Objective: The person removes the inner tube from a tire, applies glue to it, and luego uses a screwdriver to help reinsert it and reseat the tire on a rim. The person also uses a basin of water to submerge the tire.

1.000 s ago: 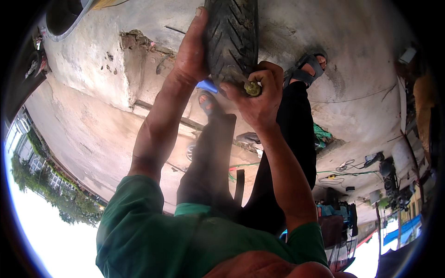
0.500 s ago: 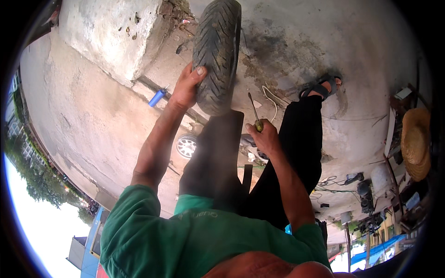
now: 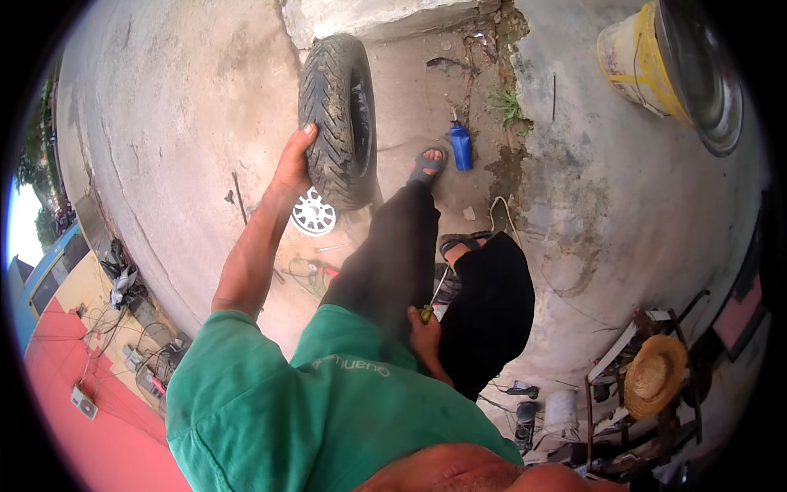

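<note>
My left hand (image 3: 297, 160) is closed on the side of a black tyre (image 3: 322, 123), with the thumb pressed against its tread. The tyre is held upright and shows its hollow inner side to the right. Low by my thighs, my right hand (image 3: 425, 338) grips a screwdriver (image 3: 427, 313) by its yellowish handle, its thin metal shaft pointing up and away. Just below the tyre, a white spoked wheel (image 3: 314, 215) lies on the concrete, partly covered by the tyre and my left wrist.
A blue bottle (image 3: 461, 149) lies beyond my sandalled feet, near a pale cord (image 3: 507, 215). At the far right stands a yellow-and-white bucket (image 3: 627, 61) beside a metal basin (image 3: 725, 107). A straw hat (image 3: 656, 377) rests on a cluttered rack at right. Cables (image 3: 305, 277) lie left of my legs.
My view and body have turned, bringing the bucket and basin in. The tyre, still in my left hand, shows more of its open side. My right hand has lowered toward my thighs with the screwdriver.
</note>
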Motion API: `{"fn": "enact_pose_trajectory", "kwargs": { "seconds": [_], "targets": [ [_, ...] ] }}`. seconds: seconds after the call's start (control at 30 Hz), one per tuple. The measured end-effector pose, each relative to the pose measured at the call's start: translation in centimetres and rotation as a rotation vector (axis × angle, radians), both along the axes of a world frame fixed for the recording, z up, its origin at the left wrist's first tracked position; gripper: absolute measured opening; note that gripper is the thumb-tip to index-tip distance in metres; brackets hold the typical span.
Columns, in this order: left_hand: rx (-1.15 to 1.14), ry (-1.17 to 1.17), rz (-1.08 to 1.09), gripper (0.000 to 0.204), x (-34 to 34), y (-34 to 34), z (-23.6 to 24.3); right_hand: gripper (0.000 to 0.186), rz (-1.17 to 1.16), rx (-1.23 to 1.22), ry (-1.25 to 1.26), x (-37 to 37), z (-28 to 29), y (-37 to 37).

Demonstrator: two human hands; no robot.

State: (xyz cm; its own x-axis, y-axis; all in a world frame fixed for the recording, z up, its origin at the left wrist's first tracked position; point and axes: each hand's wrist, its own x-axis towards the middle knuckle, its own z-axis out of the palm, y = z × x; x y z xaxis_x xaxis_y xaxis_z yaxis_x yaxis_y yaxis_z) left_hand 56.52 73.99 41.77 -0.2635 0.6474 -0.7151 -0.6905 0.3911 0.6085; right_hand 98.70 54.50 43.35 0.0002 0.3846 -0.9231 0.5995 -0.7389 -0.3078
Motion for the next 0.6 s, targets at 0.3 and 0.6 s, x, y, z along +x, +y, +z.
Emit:
{"fn": "enact_pose_trajectory", "kwargs": {
  "seconds": [0.3,0.6],
  "targets": [
    [-0.125,0.17,0.321,0.066,-0.6,-14.9,4.3,0.028,-0.024,-0.203,0.236,2.6,1.1,2.1],
    [-0.092,0.342,0.338,0.083,6.1,-23.4,4.8,0.023,-0.13,-0.395,0.302,8.3,-0.5,-0.1]
  ]
}}
